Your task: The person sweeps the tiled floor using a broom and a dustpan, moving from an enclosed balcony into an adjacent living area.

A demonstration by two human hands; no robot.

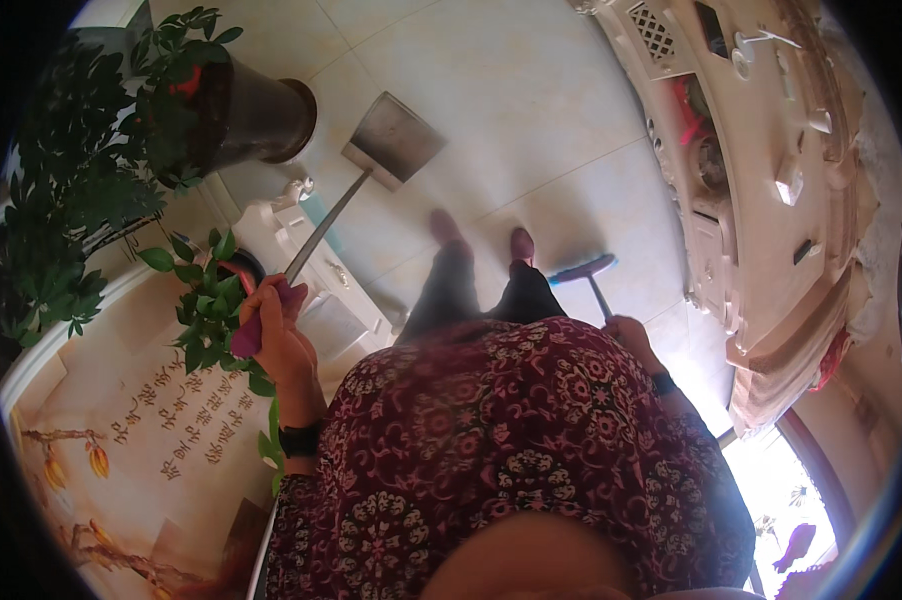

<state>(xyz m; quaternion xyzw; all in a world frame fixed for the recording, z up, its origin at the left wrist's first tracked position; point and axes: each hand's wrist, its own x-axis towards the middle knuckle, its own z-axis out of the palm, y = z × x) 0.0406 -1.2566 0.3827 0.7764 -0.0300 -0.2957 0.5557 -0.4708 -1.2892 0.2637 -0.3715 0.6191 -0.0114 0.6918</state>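
My left hand point(277, 330) is closed around the purple grip of a long-handled dustpan point(395, 139). Its metal-looking shaft runs up and to the right to the grey pan, which is near the floor beyond my feet; whether it touches the tiles I cannot tell. At the right side of my body, my right hand point(631, 337) holds the grey handle of a broom point(584, 270). The broom's narrow head, with blue bristles, is beside my right foot. Only the lower part of its handle shows; the rest is hidden by my hand and body.
A large dark plant pot point(263, 112) with a leafy plant stands at the upper left. Nearer is a small white cabinet point(331, 262) with a potted plant beside it. A long cream cabinet point(706, 195) bearing small items lines the right side. My feet stand on pale floor tiles point(526, 90).
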